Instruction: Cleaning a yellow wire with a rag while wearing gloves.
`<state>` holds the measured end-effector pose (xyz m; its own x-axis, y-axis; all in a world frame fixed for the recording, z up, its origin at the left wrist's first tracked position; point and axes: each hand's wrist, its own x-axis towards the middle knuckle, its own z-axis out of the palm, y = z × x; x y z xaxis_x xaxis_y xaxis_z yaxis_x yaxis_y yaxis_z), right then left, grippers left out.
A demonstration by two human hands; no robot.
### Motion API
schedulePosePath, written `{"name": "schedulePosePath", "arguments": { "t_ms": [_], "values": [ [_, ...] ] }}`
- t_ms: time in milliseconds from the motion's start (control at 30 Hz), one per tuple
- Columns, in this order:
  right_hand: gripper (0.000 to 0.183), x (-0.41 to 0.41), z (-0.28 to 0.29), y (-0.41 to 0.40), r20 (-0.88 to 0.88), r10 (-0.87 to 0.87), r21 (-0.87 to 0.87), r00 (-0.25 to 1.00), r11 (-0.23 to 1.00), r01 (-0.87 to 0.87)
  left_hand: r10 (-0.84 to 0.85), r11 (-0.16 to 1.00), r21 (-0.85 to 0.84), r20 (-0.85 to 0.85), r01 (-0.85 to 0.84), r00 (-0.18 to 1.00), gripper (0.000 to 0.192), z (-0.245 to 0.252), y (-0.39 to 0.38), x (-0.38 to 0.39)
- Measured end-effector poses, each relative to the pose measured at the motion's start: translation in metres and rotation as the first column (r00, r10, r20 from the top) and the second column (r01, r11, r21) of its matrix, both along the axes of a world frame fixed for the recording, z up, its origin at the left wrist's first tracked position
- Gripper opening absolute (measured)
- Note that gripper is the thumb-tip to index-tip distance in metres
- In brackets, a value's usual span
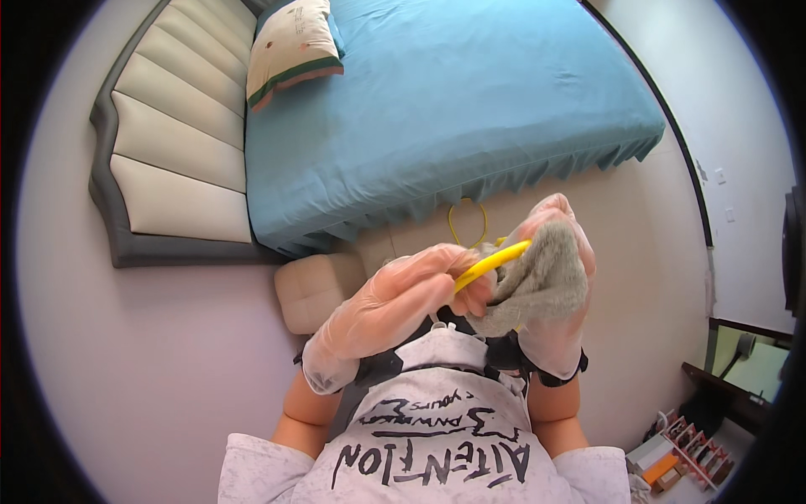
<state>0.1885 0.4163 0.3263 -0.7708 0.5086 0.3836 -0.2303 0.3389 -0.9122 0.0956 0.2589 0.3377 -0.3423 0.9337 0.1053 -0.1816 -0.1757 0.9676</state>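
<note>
Thin see-through plastic gloves cover both hands. My left hand (403,283) pinches a thick yellow cable (497,261), a short piece of which runs across to the right. On that side my right hand (576,264) holds a grey fluffy cloth (548,277) bunched against the cable. Where the cable meets the cloth, its end or onward run is hidden. A lower fold of the cloth hangs below my left fingertips. Behind the hands, near the bed's edge, shows a yellow cable loop (467,223); how it joins the held piece is hidden.
A bed with a blue fitted cover (441,113), a padded headboard (182,195) and a pillow (293,47) lies ahead. Close to my left elbow is a beige tufted stool (318,293). At the lower right are a dark desk (724,390) and a rack of shoes (692,447).
</note>
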Motion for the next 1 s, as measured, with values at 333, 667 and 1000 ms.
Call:
{"name": "schedulePosePath", "arguments": {
  "t_ms": [333, 667, 1000],
  "values": [
    [0.024, -0.009, -0.008, -0.007, -0.054, -0.095, 0.21, 0.994, 0.972, 0.104, 0.237, 0.962, -0.21, 0.311, -0.177, 0.921, 0.014, 0.012, 0.014, 0.023],
    [0.02, -0.002, -0.019, -0.012, -0.109, -0.063, -0.113, 0.992, 0.992, 0.051, 0.225, 0.965, -0.139, -0.002, -0.223, 0.974, 0.015, 0.01, 0.011, 0.032],
    [0.032, -0.001, 0.008, -0.012, -0.129, -0.017, 0.204, 0.991, 0.978, 0.044, 0.256, 0.943, -0.156, -0.226, -0.294, 0.94, 0.005, 0.018, 0.008, 0.028]
  ]
}}
